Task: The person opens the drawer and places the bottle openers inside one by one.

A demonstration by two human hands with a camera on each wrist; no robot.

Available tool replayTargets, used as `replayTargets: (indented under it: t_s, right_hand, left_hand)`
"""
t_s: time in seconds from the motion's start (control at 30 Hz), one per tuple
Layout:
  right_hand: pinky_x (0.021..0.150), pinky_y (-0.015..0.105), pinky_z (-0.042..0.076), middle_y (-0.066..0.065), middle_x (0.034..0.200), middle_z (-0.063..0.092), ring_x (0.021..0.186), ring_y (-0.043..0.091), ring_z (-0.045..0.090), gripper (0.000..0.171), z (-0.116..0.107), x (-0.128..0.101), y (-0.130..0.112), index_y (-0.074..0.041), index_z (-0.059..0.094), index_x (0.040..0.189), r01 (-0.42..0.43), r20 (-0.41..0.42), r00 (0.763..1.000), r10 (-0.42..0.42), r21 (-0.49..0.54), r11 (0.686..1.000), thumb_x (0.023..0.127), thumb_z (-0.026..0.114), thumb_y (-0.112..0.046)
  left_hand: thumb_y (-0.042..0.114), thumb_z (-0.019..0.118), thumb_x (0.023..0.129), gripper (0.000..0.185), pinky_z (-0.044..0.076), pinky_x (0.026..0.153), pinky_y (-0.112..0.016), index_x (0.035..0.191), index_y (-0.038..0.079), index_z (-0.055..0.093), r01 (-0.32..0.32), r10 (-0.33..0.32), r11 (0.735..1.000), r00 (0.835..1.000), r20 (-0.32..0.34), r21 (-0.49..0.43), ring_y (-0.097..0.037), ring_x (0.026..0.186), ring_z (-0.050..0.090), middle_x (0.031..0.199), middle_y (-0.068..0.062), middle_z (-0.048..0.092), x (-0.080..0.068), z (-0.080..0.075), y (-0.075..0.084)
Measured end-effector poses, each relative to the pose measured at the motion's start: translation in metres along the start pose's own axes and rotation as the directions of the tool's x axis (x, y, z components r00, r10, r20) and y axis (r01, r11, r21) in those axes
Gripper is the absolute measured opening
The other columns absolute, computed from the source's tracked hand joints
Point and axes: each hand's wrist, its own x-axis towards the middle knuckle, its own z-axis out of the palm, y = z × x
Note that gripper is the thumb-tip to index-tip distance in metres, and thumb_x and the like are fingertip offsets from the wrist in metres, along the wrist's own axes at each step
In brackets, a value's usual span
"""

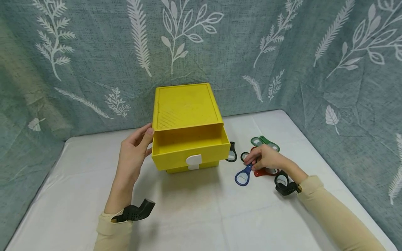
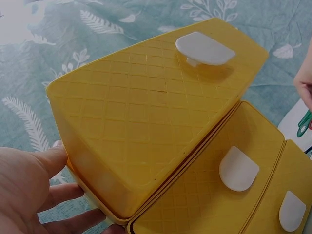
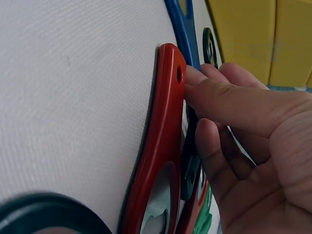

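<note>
A yellow drawer box stands at the back middle of the table, its top drawer pulled out, with a white pull tab. My left hand rests against the box's left side, thumb and fingers spread along the edge in the left wrist view. To the right of the box, my right hand pinches the handle of a blue bottle opener between thumb and fingers. A red bottle opener lies right beside the thumb. The blue one's far end is partly hidden behind the red one and the fingers.
Green and black bottle openers lie about the right hand, another black one under the wrist. A patterned grey-green curtain hangs behind the white-covered table. Lower drawers with white tabs are pushed in.
</note>
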Motion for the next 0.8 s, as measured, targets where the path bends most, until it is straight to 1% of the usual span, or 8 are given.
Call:
replayTargets:
  t_s: [0.2,0.37,0.57,0.8]
  right_hand:
    - [0.069,0.029,0.058,0.001,0.095,0.073,0.079,0.019,0.066,0.031,0.0038,-0.0001,-0.003,-0.003,0.077,0.101,-0.002,-0.023,1.0,0.001,-0.048,0.999,0.072,0.087,0.0]
    - [0.069,0.029,0.059,0.0,0.093,0.072,0.079,0.017,0.067,0.03,0.005,0.0,-0.0062,-0.004,0.078,0.098,0.012,-0.033,0.999,-0.015,-0.09,0.996,0.07,0.088,0.0]
    - [0.069,0.029,0.059,-0.001,0.092,0.072,0.078,0.016,0.067,0.031,0.0037,0.0006,-0.0046,-0.004,0.078,0.098,0.02,-0.049,0.998,-0.025,-0.098,0.995,0.07,0.089,-0.001]
    - [0.067,0.028,0.059,-0.003,0.09,0.072,0.076,0.015,0.066,0.031,0.0075,-0.0018,-0.0066,-0.004,0.078,0.101,-0.005,-0.06,0.998,-0.003,-0.131,0.991,0.071,0.089,-0.005]
  left_hand:
    - [0.048,0.059,0.095,0.06,0.046,0.101,-0.048,0.148,0.019,0.049,-0.002,0.002,1.0,1.0,-0.002,-0.007,-0.026,0.124,0.05,0.143,-0.009,0.049,-0.0008,-0.0004,-0.0003]
    - [0.049,0.059,0.095,0.061,0.046,0.101,-0.047,0.147,0.019,0.049,-0.012,0.012,1.0,1.0,-0.003,0.004,-0.026,0.124,0.051,0.142,-0.009,0.05,-0.0007,-0.0006,-0.001]
    - [0.05,0.059,0.094,0.062,0.047,0.1,-0.048,0.147,0.019,0.05,-0.025,0.025,1.0,1.0,-0.007,0.01,-0.027,0.124,0.051,0.141,-0.009,0.051,0.0002,-0.0007,-0.0011]
    - [0.049,0.059,0.095,0.061,0.047,0.1,-0.047,0.147,0.019,0.05,-0.013,0.013,1.0,1.0,-0.009,0.017,-0.026,0.124,0.051,0.142,-0.009,0.05,-0.0015,0.0,-0.0024]
